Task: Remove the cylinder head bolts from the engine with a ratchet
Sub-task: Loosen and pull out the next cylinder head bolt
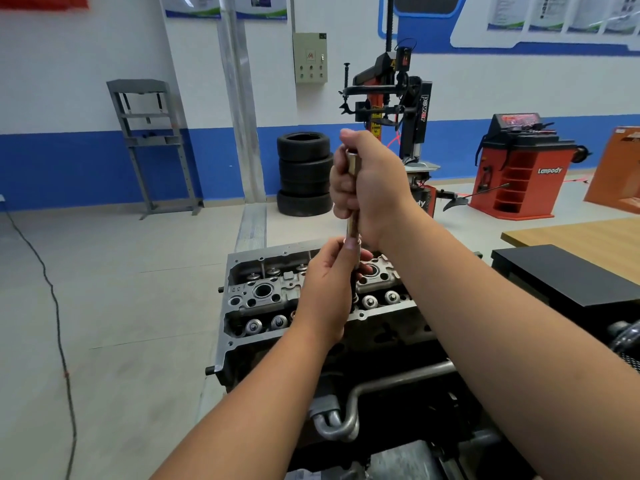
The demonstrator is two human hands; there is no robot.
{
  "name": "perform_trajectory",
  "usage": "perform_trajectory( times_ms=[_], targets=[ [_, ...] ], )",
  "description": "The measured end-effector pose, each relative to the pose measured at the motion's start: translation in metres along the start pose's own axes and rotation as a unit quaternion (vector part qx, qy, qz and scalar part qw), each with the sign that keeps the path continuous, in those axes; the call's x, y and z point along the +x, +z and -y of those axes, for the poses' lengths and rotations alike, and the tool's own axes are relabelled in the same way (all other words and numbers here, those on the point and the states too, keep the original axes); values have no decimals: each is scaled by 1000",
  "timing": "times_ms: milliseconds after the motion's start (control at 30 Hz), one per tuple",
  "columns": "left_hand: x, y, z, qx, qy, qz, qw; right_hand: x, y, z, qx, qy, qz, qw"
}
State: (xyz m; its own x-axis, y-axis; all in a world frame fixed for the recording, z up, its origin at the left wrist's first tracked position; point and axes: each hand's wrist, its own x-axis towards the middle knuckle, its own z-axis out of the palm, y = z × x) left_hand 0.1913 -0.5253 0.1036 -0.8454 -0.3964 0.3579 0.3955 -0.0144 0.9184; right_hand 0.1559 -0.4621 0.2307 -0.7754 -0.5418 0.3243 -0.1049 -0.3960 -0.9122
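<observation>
A grey cylinder head (pixel 263 292) tops the engine in front of me, with round valve caps along its rows. Above its middle, my right hand (pixel 370 188) grips a long chrome ratchet (pixel 352 168) that stands upright. Below it, my left hand (pixel 329 285) pinches the lower part of the tool just above the head. The tool's lower end and whatever it sits on are hidden behind my left hand.
A stack of black tyres (pixel 304 174) stands on the floor behind the engine. A tyre changer (pixel 398 109) and a red wheel balancer (pixel 519 168) stand further back. A black box (pixel 568 275) and wooden table (pixel 588 240) are on the right. A cable (pixel 52 292) trails across the floor on the left.
</observation>
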Motion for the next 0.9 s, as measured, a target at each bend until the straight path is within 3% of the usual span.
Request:
perform_trajectory(
  times_ms=[133,300,367,567,900],
  targets=[
    [-1,-1,1,28,8,1,1000,0,-5,-7,-17,-25,31,999],
    [2,-2,0,4,-16,-14,1000,-2,-3,-12,-25,-98,-88,991],
    [2,-2,-1,-5,-19,-19,1000,-2,-2,-10,-35,-101,-103,989],
    [-1,-1,-2,9,-8,15,1000,1,-4,-5,11,-12,-29,999],
    [3,-2,1,1,11,-28,1000,2,-9,-18,34,-103,-33,994]
  ],
)
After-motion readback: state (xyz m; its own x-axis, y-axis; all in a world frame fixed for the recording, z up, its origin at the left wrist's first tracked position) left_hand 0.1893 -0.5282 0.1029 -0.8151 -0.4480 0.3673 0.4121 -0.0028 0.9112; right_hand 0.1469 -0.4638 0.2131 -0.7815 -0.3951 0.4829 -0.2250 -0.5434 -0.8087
